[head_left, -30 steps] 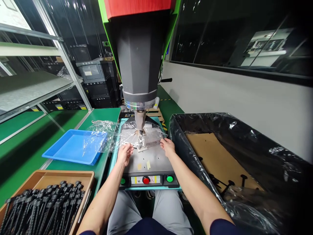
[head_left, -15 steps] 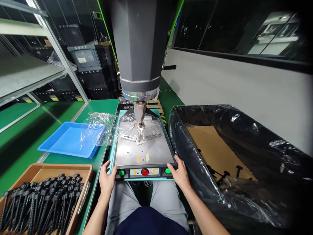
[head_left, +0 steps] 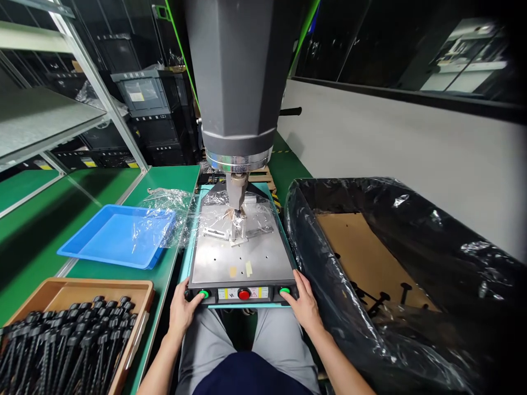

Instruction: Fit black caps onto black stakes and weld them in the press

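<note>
My left hand [head_left: 181, 310] rests on the front left corner of the press base, its thumb on the left green button [head_left: 203, 294]. At the front right corner my right hand [head_left: 303, 302] lies with its thumb at the right green button [head_left: 284, 290]. Both hands hold nothing, fingers lying flat against the edge. A red button [head_left: 244, 295] sits between them. On the steel plate [head_left: 242, 260], the machine's horn [head_left: 237, 193] stands over a small part [head_left: 236, 235] wrapped in clear plastic film [head_left: 218, 216].
A blue tray [head_left: 117, 236] with clear film lies left of the machine. A brown tray [head_left: 76, 334] of several black rods is at the near left. A black-lined cardboard bin [head_left: 370, 258] with a few black rods stands to the right. Metal shelving is at the far left.
Both hands left the part under the horn and drew back to the front corners of the base. Their thumbs now lie on the green buttons.
</note>
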Tool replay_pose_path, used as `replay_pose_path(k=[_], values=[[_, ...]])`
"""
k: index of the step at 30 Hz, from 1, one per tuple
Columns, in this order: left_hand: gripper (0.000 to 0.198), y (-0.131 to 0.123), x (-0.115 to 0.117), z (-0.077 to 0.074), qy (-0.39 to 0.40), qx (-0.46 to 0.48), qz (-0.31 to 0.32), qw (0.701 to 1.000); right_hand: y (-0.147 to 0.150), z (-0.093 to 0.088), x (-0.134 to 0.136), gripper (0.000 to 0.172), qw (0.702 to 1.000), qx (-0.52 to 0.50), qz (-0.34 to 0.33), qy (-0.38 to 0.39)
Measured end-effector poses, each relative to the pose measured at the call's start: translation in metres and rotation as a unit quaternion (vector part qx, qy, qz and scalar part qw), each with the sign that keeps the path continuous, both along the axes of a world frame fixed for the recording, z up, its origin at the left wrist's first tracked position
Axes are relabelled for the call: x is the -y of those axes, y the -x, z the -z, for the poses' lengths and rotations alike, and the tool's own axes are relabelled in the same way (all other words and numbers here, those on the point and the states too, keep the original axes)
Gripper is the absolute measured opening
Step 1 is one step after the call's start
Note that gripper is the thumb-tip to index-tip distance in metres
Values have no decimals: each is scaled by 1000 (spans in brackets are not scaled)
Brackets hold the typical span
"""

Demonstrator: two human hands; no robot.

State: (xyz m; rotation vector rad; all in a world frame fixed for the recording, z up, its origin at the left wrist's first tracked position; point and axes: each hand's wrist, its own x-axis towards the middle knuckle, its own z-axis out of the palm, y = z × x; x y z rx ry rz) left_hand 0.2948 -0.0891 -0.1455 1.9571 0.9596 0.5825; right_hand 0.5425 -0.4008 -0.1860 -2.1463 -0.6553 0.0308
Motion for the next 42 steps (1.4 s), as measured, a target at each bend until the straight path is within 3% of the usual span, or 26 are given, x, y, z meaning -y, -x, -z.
replay_pose_path(k=[7, 19, 24, 27, 30, 33, 37, 39, 42], values=[[66, 2, -7, 6, 75, 24, 2, 997, -1, -3, 2, 71, 1000, -10, -17, 5], [73, 1, -9, 3, 100, 10, -6, 995, -2, -2, 2, 68, 999, -8, -12, -28], [58, -14, -9, -25, 44, 68, -58, 995, -8, -20, 1, 57, 998, -14, 19, -50], [48, -36, -5, -52, 48, 122, -42, 991, -4, -53, -15, 42, 993, 42, 63, -90], [44, -65, -1, -72, 112, 163, -5, 980, 15, -89, -49, 30, 986, 49, 2, -160], [44, -97, 3, -83, 213, 196, 10, 957, 40, -112, -94, 25, 971, -55, -133, -188], [44, -129, 3, -94, 382, 242, 14, 892, 55, -116, -155, 31, 938, -153, -250, -187], [40, -140, 1, -98, 469, 273, 10, 840, 52, -114, -180, 34, 929, -159, -268, -202], [29, -150, -1, -103, 546, 317, 7, 775, 38, -112, -206, 30, 939, -144, -223, -220]])
